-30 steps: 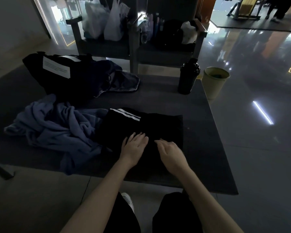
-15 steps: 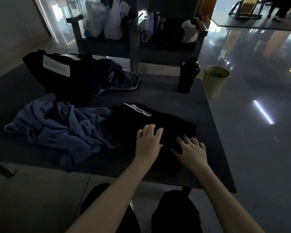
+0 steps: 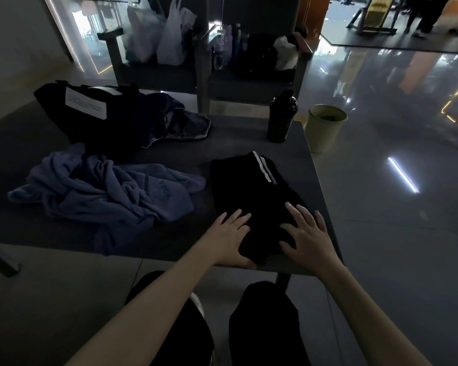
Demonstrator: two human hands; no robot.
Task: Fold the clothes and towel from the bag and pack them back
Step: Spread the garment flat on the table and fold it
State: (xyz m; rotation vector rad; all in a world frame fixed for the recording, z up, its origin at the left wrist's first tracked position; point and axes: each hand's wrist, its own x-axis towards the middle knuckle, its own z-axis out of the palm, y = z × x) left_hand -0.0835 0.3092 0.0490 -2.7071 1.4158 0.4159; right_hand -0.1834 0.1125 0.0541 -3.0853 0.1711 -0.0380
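Fingers [image 3: 234, 219] of left hand [image 3: 229, 240] and right hand [image 3: 308, 236] lie spread on black garment [image 3: 251, 191]; label [image 3: 85, 103] on bag [image 3: 50, 101] is illegible.

A person's left hand [image 3: 229, 237] and right hand [image 3: 308, 235] press flat on a folded black garment [image 3: 251, 191] at the table's [image 3: 236, 140] near edge, beside a crumpled blue towel [image 3: 106, 192], black bag [image 3: 101, 114] and dark bottle [image 3: 281, 116].
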